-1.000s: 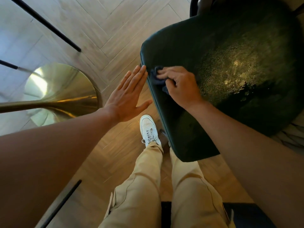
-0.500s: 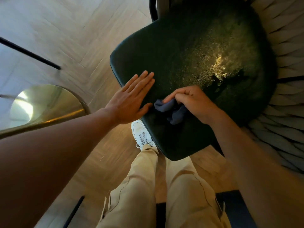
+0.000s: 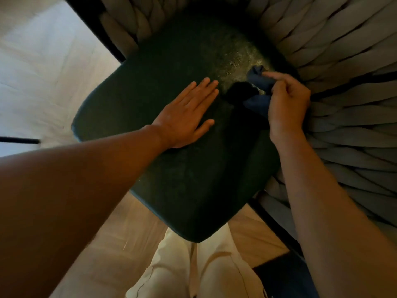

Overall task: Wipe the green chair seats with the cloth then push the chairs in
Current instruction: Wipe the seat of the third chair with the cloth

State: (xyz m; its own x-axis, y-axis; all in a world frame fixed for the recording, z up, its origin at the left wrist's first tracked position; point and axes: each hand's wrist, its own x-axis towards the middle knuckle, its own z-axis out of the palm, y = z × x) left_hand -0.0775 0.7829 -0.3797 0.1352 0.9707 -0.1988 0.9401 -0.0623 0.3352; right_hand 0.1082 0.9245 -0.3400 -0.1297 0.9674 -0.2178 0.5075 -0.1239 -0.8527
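Dark green chair seat fills centre of view, one corner pointing down toward cream trousers; shiny patch near its back edge. Grey woven-rope chair back wraps top and right side, black frame bars showing. Pale wood floor at left and below. Left hand flat on seat, palm down, fingers straight and close together, thumb out to the side, forearm reaching in from lower left. Right hand at seat's back right edge, just beside woven back, fingers curled and pinching bunched dark blue cloth against seat; forearm coming in from lower right. No readable writing or labels.
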